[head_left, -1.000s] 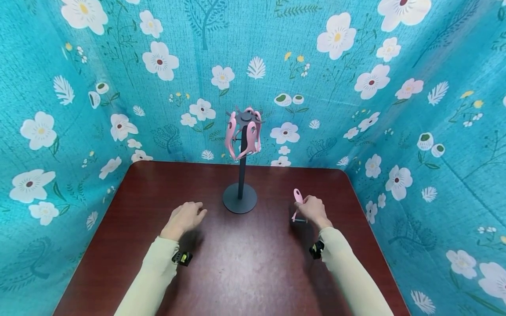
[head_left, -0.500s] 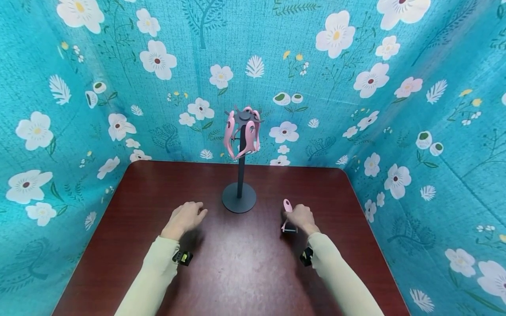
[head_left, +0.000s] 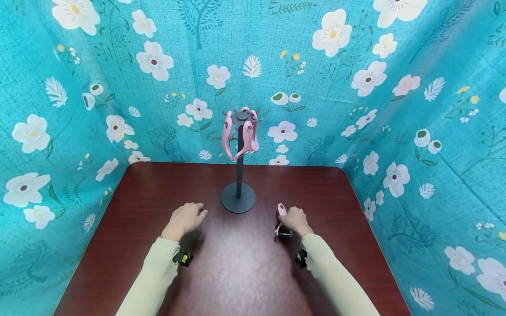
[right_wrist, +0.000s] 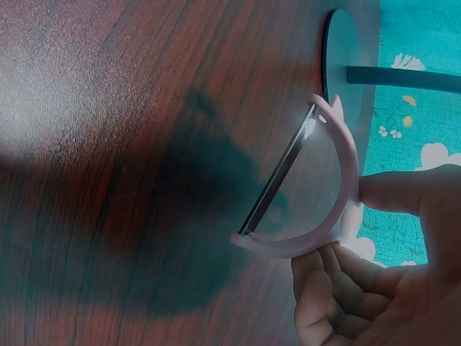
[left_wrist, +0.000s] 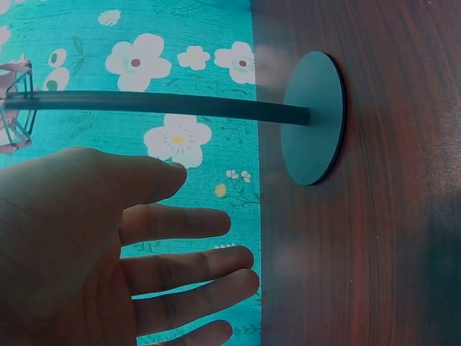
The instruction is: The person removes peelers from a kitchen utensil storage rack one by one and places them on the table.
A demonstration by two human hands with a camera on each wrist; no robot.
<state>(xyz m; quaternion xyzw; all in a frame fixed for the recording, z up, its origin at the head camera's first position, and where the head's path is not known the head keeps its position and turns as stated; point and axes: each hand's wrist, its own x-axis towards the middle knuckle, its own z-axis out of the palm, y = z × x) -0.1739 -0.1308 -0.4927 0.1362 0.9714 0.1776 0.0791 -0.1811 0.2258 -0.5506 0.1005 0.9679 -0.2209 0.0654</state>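
Note:
My right hand (head_left: pixel 297 220) pinches a pink Y-shaped peeler (head_left: pixel 282 209) between thumb and fingers, right of the stand. The peeler's metal blade (right_wrist: pixel 277 173) points down toward the table in the right wrist view, and its handle is partly hidden by the fingers. A dark rotating-style rack stand (head_left: pixel 239 171) rises from a round base at mid-table, with several similar pink peelers (head_left: pixel 248 136) hanging from its top hooks. My left hand (head_left: pixel 184 221) hovers left of the base, its fingers relaxed and holding nothing; the left wrist view shows them spread (left_wrist: pixel 180 274).
The reddish-brown wooden table (head_left: pixel 245 272) has its far edge against a blue floral curtain (head_left: pixel 158 96), which also runs along both sides. The stand's round base (head_left: pixel 238 204) sits between the two hands, farther back.
My right hand has carried the peeler leftward and somewhat nearer to me, closer to the stand's base. The left hand stays nearly still.

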